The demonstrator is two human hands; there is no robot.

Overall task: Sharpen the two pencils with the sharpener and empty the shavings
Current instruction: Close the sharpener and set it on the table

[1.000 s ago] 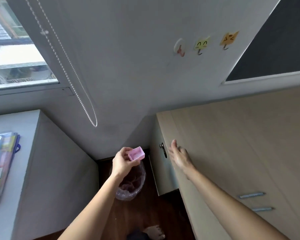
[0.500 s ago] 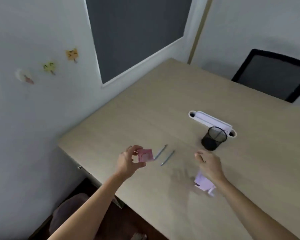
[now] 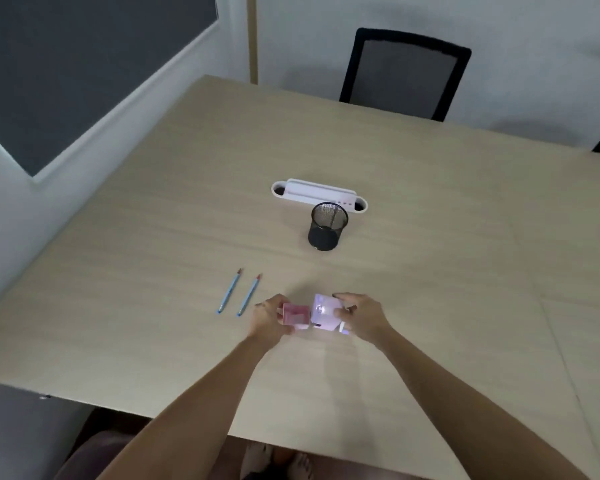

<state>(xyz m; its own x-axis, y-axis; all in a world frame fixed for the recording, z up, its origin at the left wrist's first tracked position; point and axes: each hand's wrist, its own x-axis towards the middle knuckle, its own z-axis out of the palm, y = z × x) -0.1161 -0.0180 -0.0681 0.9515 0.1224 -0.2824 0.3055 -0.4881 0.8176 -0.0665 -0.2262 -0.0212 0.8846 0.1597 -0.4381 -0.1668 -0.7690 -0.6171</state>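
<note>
Left hand (image 3: 269, 318) grips the pink shavings drawer (image 3: 294, 315), right hand (image 3: 359, 317) grips the pale lilac sharpener body (image 3: 323, 312); the two parts meet just above the worktop (image 3: 430, 237), drawer apparently going in. Risk: a skewed drawer jams on the slot edge, or the light body tips or slides if the right hand loosens. Two blue pencils (image 3: 238, 294), tips look pointed, lie side by side just left of the left hand. Beyond them a black mesh pen cup (image 3: 327, 226) and a white desk organiser (image 3: 317, 195). Pale wood worktop, black chair (image 3: 407, 72) at far edge, white walls, dark wall panel (image 3: 66, 64).
</note>
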